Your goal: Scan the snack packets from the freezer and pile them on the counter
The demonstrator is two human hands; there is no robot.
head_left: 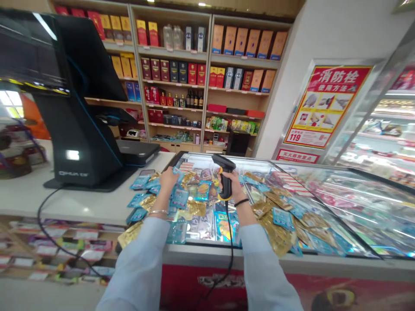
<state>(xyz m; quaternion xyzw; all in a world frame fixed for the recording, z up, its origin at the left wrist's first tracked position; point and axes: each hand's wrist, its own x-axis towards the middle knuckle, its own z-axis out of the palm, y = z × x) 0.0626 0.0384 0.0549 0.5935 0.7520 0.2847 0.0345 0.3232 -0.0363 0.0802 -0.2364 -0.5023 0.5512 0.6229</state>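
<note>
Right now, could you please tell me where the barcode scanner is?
In the head view, the black barcode scanner sits in the right hand, above packets on the glass-topped freezer, beside the left hand.

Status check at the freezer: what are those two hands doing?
Right hand gripping a black corded barcode scanner. Left hand at a blue foil packet. Scanner cord hanging over the chest freezer edge.

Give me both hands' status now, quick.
Left hand: closed, holding a blue snack packet.
Right hand: closed, holding a black corded barcode scanner.
</note>
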